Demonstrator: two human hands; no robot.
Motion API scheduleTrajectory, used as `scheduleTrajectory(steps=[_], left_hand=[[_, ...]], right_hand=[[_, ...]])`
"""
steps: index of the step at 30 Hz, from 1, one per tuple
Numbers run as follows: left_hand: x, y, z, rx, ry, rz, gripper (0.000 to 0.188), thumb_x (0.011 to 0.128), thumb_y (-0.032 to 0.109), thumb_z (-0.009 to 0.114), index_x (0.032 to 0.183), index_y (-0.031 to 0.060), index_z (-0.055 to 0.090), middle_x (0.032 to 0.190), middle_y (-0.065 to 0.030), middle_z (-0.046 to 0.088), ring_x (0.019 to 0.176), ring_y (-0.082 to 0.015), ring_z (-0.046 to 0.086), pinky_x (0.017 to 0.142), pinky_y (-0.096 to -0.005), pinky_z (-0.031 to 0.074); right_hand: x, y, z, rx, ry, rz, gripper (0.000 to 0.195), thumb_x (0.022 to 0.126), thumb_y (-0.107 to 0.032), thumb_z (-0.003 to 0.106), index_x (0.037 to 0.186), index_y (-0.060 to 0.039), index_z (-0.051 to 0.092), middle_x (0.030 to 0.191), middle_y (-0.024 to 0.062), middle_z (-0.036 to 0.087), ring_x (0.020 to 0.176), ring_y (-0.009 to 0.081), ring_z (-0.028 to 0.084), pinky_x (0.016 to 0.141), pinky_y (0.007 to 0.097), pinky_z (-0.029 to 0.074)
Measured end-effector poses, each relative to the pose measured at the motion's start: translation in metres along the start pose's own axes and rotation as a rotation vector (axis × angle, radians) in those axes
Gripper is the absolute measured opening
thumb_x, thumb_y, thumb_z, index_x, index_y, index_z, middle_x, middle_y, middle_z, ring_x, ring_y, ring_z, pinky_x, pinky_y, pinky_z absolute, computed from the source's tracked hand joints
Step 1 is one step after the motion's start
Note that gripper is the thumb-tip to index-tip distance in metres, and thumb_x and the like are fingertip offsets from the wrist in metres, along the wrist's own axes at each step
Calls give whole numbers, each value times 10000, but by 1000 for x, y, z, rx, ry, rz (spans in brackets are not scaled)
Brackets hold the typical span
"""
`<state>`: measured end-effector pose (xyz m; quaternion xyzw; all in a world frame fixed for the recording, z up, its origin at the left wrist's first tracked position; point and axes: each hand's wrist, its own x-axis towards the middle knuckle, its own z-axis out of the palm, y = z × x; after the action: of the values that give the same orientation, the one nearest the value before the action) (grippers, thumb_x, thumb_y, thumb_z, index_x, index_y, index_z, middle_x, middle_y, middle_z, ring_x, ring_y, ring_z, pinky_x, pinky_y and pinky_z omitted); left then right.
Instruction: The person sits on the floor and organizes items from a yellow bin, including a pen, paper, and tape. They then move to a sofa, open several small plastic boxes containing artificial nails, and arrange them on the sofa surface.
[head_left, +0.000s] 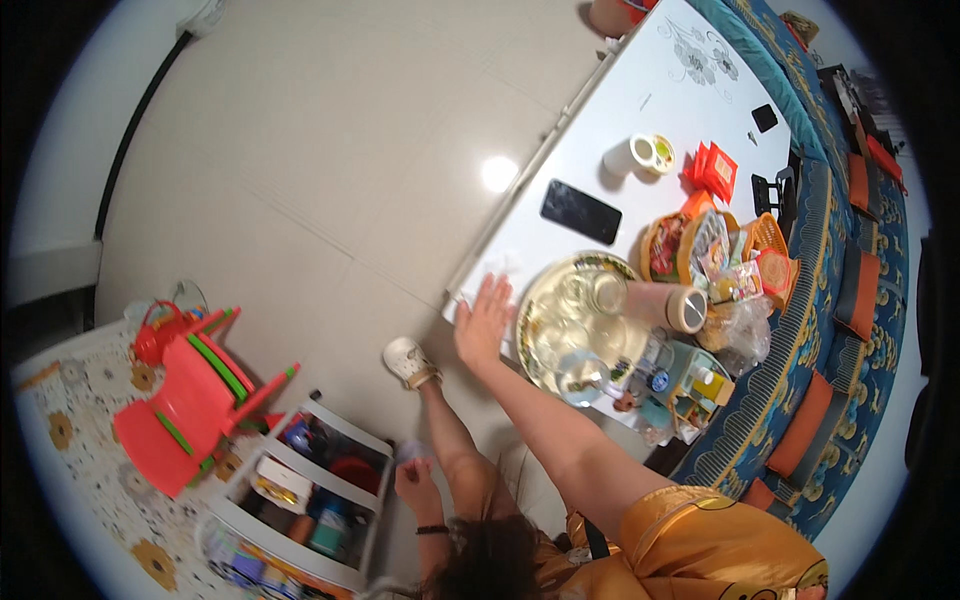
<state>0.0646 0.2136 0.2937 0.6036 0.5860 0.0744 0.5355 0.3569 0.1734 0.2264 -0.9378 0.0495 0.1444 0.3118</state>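
Observation:
My right hand (484, 322) lies palm down at the near corner of the white table (517, 240), fingers extended and apart. Just beyond its fingertips is a faint pale patch that I cannot identify. To its right stands a round tray (529, 319) with a patterned rim, holding clear glasses (607, 292) and a glass jug (581, 375). A pink thermos (660, 304) with a steel-topped lid leans over the tray's right side. Low beside the white storage cart, my left hand (417, 484) has its fingers closed on a small pale translucent piece (411, 450), blurred.
A black smartphone (581, 211), white cups (630, 155), red packets (712, 171) and snack baskets (679, 251) occupy the table. A patterned blue sofa (806, 247) borders it. At left are a red child's chair (180, 405) and the white storage cart (322, 480) with bottles.

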Motion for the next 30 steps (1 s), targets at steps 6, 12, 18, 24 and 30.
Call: scheduleTrajectory(steps=[6, 12, 18, 24, 30], left_hand=[[106, 42, -71, -121, 29, -164, 156, 970, 89, 618, 902, -45, 575, 831, -128, 675, 766, -144, 660, 717, -282, 582], [220, 186, -104, 120, -18, -62, 175, 961, 123, 643, 889, -28, 590, 845, -95, 682, 734, -169, 653, 748, -302, 583], [312, 295, -33, 320, -240, 210, 142, 948, 81, 635, 851, -11, 586, 796, -98, 687, 689, -126, 636, 651, -269, 559], [391, 391, 91, 335, -596, 225, 120, 947, 56, 634, 874, -10, 564, 797, -119, 687, 707, -124, 639, 677, -272, 557], [483, 439, 138, 414, -626, 319, 127, 950, 43, 624, 859, -9, 553, 767, -105, 669, 672, -131, 628, 677, -288, 562]], right_hand=[[33, -12, 15, -144, 14, 166, 790, 993, -385, 451, 1576, -50, 38, 1628, 242, -16, 1507, 412, -20, 1184, 581, 10], [35, -17, -2, -136, -72, 241, 796, 991, -397, 437, 1565, -9, 45, 1627, 241, -23, 1504, 418, -35, 1181, 592, 0], [30, -25, 4, -120, -134, 275, 819, 945, -310, 505, 1558, 7, 64, 1614, 270, -9, 1495, 449, -24, 1178, 605, -2], [46, -49, 6, -114, -41, 357, 869, 801, -43, 536, 1551, 17, 100, 1604, 277, 76, 1492, 452, 66, 1170, 630, 23], [208, -108, -53, 321, 176, 238, 844, 683, 235, 378, 1499, 64, 250, 1591, 217, 206, 1489, 363, 179, 1221, 416, 158]])
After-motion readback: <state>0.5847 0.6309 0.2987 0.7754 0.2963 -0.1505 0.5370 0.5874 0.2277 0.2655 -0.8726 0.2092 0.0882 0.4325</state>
